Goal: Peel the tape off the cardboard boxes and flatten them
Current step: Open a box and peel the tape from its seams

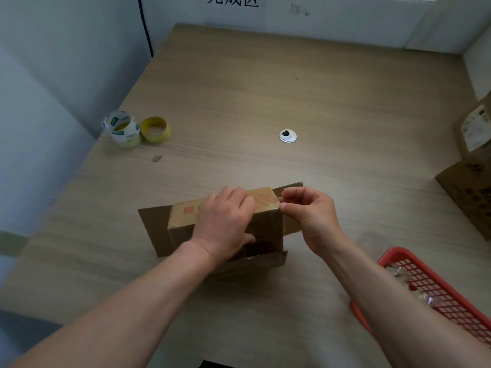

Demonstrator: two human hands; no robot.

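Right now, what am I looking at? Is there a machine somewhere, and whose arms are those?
There is no machine here. The arms belong to a person who wears a wide-angle camera on the head, so this single picture looks forward and down at their own hands. They work at a wooden table. In the middle stands a small cardboard box with its flaps open. The left hand grips it from above, and the right hand pinches at its upper right edge, probably picking at tape, though that is too small to tell. Tape rolls sit at the left, a red basket at the lower right, more boxes at the right edge, and a round cable port is set into the tabletop.
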